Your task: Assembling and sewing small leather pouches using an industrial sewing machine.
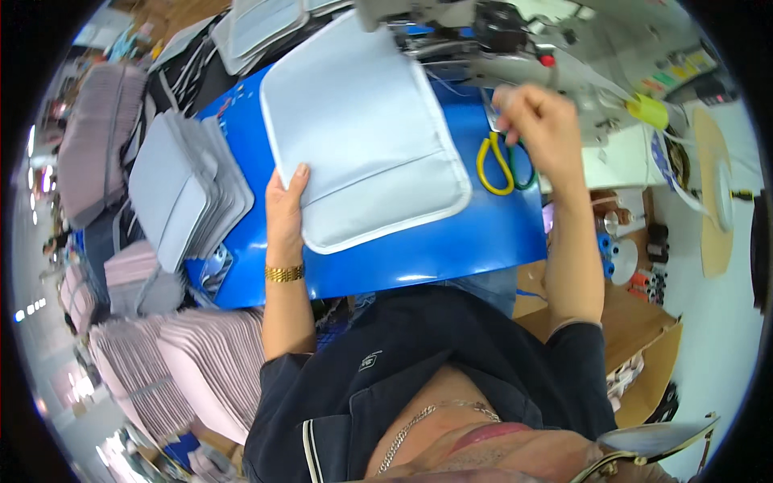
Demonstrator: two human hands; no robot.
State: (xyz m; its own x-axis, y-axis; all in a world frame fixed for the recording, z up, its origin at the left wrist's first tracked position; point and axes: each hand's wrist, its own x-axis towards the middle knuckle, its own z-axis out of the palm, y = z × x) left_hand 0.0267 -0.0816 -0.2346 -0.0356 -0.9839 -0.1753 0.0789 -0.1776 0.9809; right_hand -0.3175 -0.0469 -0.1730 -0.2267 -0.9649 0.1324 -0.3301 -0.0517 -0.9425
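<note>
My left hand (287, 208) grips the near left edge of a pale grey fabric panel (362, 121), thumb on top and fingers underneath. White binding runs round the panel's rounded corners, and a seam crosses its lower part. The panel's far end reaches under the sewing machine (499, 32). My right hand (539, 129) is closed in a pinch to the right of the panel; what its fingers hold, if anything, I cannot make out. Beneath it are scissors (495, 165) with one yellow and one green handle loop, blades pointing away and partly covered by the fingers.
A blue work surface (386, 270) lies under the panel. At left stands a stack of similar grey panels (189, 189). Tied bundles of pinkish pieces (205, 362) crowd the lower left. Thread spools (608, 253) and an open cardboard box (652, 370) are at right.
</note>
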